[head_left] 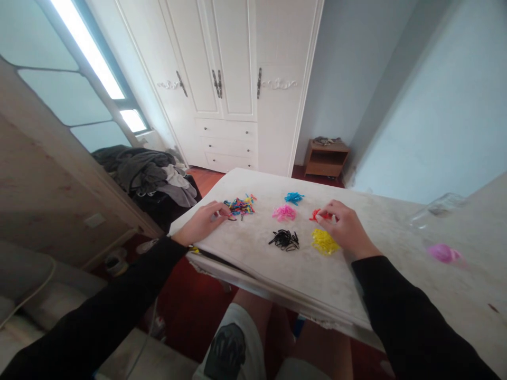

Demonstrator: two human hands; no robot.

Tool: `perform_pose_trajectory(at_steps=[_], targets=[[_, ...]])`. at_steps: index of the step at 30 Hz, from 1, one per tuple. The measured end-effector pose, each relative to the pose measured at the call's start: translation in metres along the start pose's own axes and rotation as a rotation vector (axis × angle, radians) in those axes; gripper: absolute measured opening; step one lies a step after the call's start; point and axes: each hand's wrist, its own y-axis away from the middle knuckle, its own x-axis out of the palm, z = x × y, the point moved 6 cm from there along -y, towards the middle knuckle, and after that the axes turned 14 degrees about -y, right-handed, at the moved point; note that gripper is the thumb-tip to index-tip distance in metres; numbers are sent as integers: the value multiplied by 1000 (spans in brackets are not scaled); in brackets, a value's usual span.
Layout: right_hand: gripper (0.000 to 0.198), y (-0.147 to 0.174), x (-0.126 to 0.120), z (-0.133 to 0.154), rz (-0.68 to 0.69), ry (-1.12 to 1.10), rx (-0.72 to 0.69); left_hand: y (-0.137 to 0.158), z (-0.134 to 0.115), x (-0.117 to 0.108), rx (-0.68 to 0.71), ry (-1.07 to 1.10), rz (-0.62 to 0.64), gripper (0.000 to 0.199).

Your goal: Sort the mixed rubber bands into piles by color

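On the pale table lie small elastic bands sorted by colour. My left hand [208,220] is at the near left edge of a mixed-colour pile of elastic bands [242,206], its fingers curled and pinched; what is between the fingertips is too small to make out. My right hand [343,224] is over a small pile of red elastic bands [315,215], with thumb and finger pinched on red bands. Just below that hand sits a yellow pile [324,241]. Between the hands are a pink pile [284,212], a blue pile [294,198] and a black pile [285,239].
Toward the right of the table [396,274] lie a clear plastic container [438,210] and a pink-purple bundle [444,253]. Beyond the table stand a white wardrobe [225,145] and a small brown cabinet [325,161]. Dark clothes [146,169] are heaped at left.
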Motion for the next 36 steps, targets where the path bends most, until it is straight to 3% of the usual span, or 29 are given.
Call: perform_pose_trajectory(at_steps=[6,13,28,36], targets=[[12,-1,6,6,5,-37,-9,1,-1,-1,21,-57,-5,16],[12,1,10,2,7,-68,7,2,1,-2,1,-43,-107,14],[22,11,-7,-5,-73,-12,73,-5,-3,3,91,-64,-90,12],[17,15,-12,-10,-111,12,104,-2,-10,-3,170,-26,-160,14]])
